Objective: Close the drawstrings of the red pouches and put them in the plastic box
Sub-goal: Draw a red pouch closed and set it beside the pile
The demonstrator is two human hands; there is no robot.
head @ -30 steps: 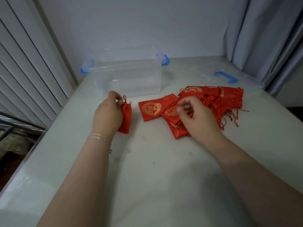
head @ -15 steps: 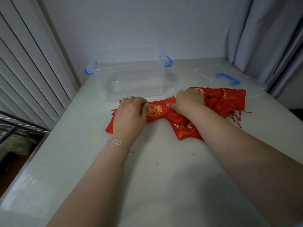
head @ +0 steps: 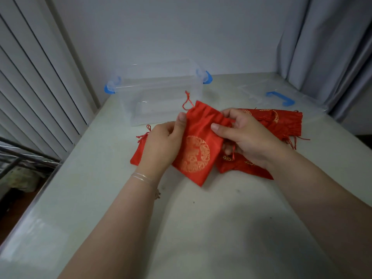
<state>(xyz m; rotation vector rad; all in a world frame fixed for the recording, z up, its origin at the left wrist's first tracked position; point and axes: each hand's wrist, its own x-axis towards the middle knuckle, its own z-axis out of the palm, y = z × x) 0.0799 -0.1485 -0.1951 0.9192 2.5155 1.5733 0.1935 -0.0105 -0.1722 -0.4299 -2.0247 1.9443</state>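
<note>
Now, on the far left, a closed red pouch (head: 138, 154) lies on the white table (head: 201, 228), its knotted cord pointing away from the person; the left wrist hides its right side. The left forearm reaches in from the lower left, a thin bracelet (head: 144, 177) round the wrist. The left hand (head: 161, 146) is raised off the table, its thumb pressed flat on the left edge of the held pouch (head: 198, 143) near the gathered neck; the other fingers are behind the fabric, so how they lie cannot be told, but the hand pinches the pouch. That pouch hangs tilted, gold round emblem facing the camera, its mouth up and slightly puckered, and a red drawstring (head: 187, 100) loops upward from its top left corner. It is in front of the clear plastic box (head: 161, 97) with blue latches, which stands at the back of the table.

The right hand (head: 243, 137) comes in from the lower right, with the thumb on the front of the pouch's right edge and the fingers curled behind, gripping the neck of the pouch. Beneath and beyond it lies the pile of red pouches (head: 281, 121), tassels trailing to the right. Further right, the box's clear lid (head: 281, 97) with a blue handle lies flat near the curtain.

Half a second earlier both hands were pressed down on pouches lying on the table; since then they have lifted one pouch clear between them, leaving the closed pouch where the left hand was.
</note>
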